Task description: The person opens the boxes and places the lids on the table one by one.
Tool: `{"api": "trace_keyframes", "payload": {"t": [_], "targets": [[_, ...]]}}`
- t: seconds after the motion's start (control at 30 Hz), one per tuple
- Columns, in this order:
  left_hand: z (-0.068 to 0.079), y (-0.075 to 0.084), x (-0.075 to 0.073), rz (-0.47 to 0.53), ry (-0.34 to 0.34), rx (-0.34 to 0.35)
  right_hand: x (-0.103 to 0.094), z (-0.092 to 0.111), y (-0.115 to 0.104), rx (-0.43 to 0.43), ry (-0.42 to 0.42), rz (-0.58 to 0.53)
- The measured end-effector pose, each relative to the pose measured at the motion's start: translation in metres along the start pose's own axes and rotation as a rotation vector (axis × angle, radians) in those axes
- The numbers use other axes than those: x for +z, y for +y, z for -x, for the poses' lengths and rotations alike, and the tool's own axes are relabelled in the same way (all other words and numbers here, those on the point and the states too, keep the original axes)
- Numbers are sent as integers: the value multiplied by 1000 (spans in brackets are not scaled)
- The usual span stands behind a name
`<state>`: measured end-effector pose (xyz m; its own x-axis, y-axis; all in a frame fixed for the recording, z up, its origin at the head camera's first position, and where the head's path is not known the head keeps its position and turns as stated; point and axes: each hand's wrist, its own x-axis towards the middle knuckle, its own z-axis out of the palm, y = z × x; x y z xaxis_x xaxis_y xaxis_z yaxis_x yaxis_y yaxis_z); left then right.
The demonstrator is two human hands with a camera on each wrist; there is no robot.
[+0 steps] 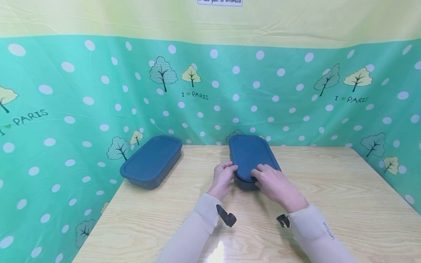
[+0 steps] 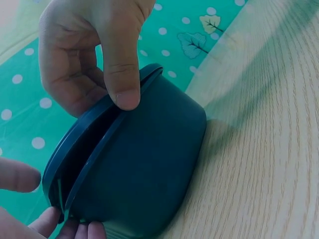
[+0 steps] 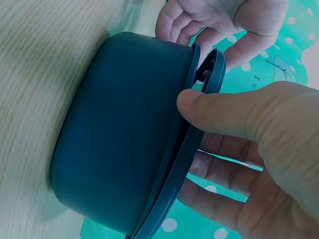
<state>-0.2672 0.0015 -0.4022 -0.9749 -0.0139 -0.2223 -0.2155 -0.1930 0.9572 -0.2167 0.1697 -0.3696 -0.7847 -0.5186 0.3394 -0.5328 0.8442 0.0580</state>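
Note:
A dark blue rectangular food container stands on the table with its lid on top. At the near end the lid sits tilted, with a narrow dark gap between it and the container's rim. My right hand pinches the lid's near edge, thumb at the gap and fingers curled over the top. At the near left corner my left hand holds the container, its fingertips against the wall just under the rim and its thumb beside the lid. The inside of the container is hidden.
A second dark blue container with its lid on stands at the table's left edge. A green polka-dot cloth hangs behind and to both sides of the wood-grain table. Black straps hang at both wrists.

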Motion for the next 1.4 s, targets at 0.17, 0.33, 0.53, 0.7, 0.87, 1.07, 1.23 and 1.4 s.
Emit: {"api": "trace_keyframes", "payload": {"t": [0.17,0.33,0.53,0.7,0.87,1.07,1.23,1.4], "targets": [[-2,-2,-1,4,14,-4,0,0,0,0,-1,-3],[-3,-4,-1,23,28,-5,-1,1,0,-1,-5,-10],[-4,-6,-1,25,28,26,-1,1,0,0,-4,-12],[-5,-7,0,12,21,38,0,1,0,-3,7,-11],[-7,-10,1,-2,19,43,0,1,1,-10,25,-8],[-8,-12,1,-17,15,45,-1,0,0,-4,22,2],[-7,-12,1,-34,12,46,-3,0,-2,3,14,7],[-6,-12,1,-61,18,41,-5,0,-3,10,14,6]]}}
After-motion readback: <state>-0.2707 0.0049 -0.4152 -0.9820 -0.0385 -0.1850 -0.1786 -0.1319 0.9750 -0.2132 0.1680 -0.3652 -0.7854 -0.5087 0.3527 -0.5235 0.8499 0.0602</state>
